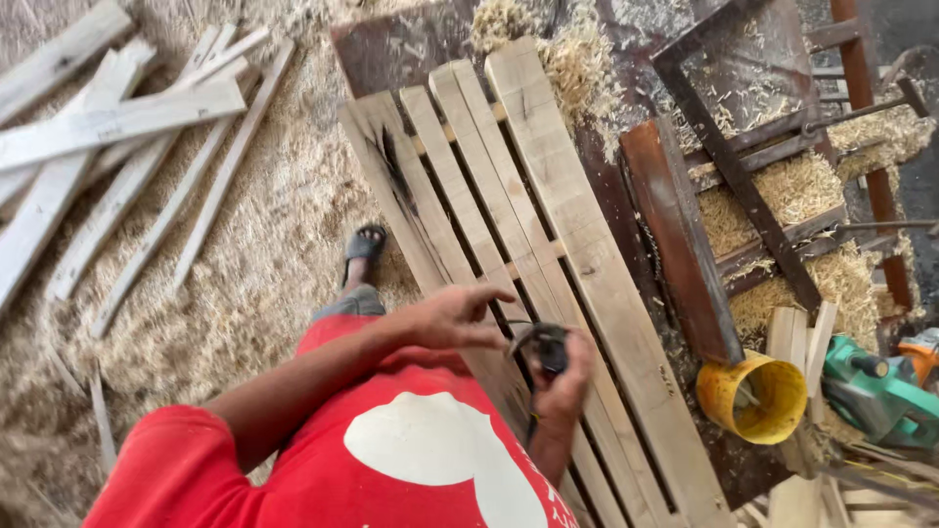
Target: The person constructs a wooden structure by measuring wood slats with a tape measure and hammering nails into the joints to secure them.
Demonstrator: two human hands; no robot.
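the person, seen from above in a red shirt with a white shape on it, stands at a slatted wooden panel (528, 264) made of pale planks nailed over cross battens, which lies tilted across a dark, sawdust-strewn workbench (391, 44). the right hand (565, 376) is curled shut around a small dark power tool (544, 347), its fingers wrapped over the body so that only the black top of the tool shows; the tool sits over the lower part of the panel, at the gap between two middle planks. the left hand (460, 315) reaches across just beside it, fingers loosely spread and bent, palm down, holding nothing; whether the fingertips touch the plank below cannot be told. one sandalled foot (364, 244) stands on the shavings-covered floor by the panel's left edge. well apart to the left lies a loose scatter of thin wooden slats (117, 166). to the right of the panel a rusty brown board (680, 244) leans along the bench, and beyond it dark frame pieces hold heaps of wood shavings (797, 186). near the lower right a yellow bucket (755, 396) lies on its side, with a green power tool (875, 391) just beside it.
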